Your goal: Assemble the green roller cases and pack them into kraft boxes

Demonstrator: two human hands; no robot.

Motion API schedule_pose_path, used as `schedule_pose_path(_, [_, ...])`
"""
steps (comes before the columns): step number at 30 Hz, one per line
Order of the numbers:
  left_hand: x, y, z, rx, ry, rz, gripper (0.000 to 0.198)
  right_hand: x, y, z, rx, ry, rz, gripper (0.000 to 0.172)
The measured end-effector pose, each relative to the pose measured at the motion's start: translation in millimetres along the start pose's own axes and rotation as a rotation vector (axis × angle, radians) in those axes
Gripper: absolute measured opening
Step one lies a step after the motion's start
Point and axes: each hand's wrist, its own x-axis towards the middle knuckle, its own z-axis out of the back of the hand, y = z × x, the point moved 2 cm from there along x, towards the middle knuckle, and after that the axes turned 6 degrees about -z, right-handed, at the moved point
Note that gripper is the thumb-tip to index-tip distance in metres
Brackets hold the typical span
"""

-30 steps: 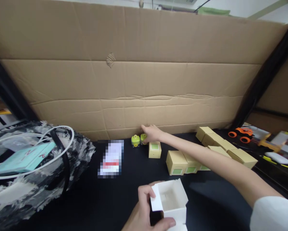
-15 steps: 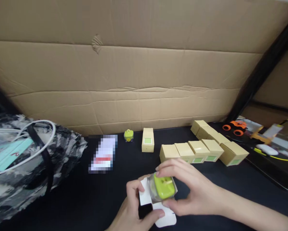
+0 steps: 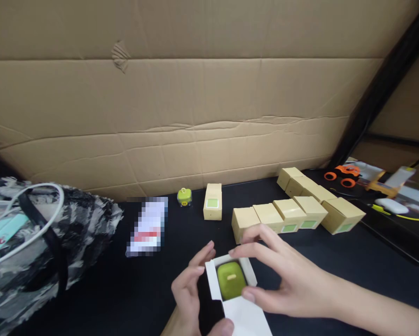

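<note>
A small cardboard box [image 3: 246, 317] with its white-lined flaps unfolded is held at the lower middle. Inside it, level with or just below the rim, sits a green-lidded small container [image 3: 231, 285] with a pale yellow loop on top. My left hand [image 3: 191, 294] is curled around the box's left side, thumb low on the front flap and fingertips by the left flap. From the right, my right hand [image 3: 279, 275] grips the box, forefinger on the far rim and thumb at the near right corner by the lid. The box's underside is hidden.
A similar green-lidded container [image 3: 184, 198] and a single closed box [image 3: 213, 202] stand at the back. Several closed boxes [image 3: 288, 215] form rows to the right. An orange toy car [image 3: 347, 175] is farther right; a camouflage bag [image 3: 86, 224] with a white cable lies left.
The green-lidded container has gone down into the box; half a second ago my right hand held it above the opening. My right fingers now rest at the box rim. The view has shifted slightly.
</note>
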Motion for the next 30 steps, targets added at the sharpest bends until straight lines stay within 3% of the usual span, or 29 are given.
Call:
schedule_pose_path(2, [2.9, -0.9, 3.4, 0.024, 0.002, -0.035, 0.037, -1.3, -1.6, 4.4, 0.009, -0.026, 0.019, 0.038])
schedule_pose_path(5, [3.0, -4.7, 7.0, 0.086, 0.053, 0.012, 0.032, -2.7, -3.9, 10.4, 0.028, -0.015, 0.084, 0.052])
schedule_pose_path(9, [2.8, -14.5, 7.1, 0.245, 0.173, 0.098, 0.041, -2.9, -1.7, 13.3, 0.005, 0.172, 0.234, 0.069])
schedule_pose_path(12, [6.7, -20.0, 8.4, 0.248, 0.256, 0.129, 0.042, -3.3, 3.4, 11.0, -0.048, 0.252, 0.300, 0.063])
schedule_pose_path(15, [10.7, -20.8, 12.6, 0.181, 0.311, 0.155, 0.048, -4.5, 6.7, 6.3, -0.071, 0.186, 0.306, 0.054])
schedule_pose_path(19, [7.1, -14.7, 15.0, 0.186, 0.356, 0.220, 0.055, -3.5, 0.6, -2.5, 0.093, 0.045, 0.110, 0.030])
schedule_pose_path(25, [-2.7, -7.9, 11.1, 0.038, 0.197, 0.120, 0.064, 1.4, -13.9, -20.1, 0.397, 0.034, -0.215, 0.014])
schedule_pose_path(30, [2.6, -8.2, 14.5, 0.212, 0.368, 0.092, 0.066, 0.9, -18.0, -26.6, 0.449, 0.006, -0.316, 0.019])
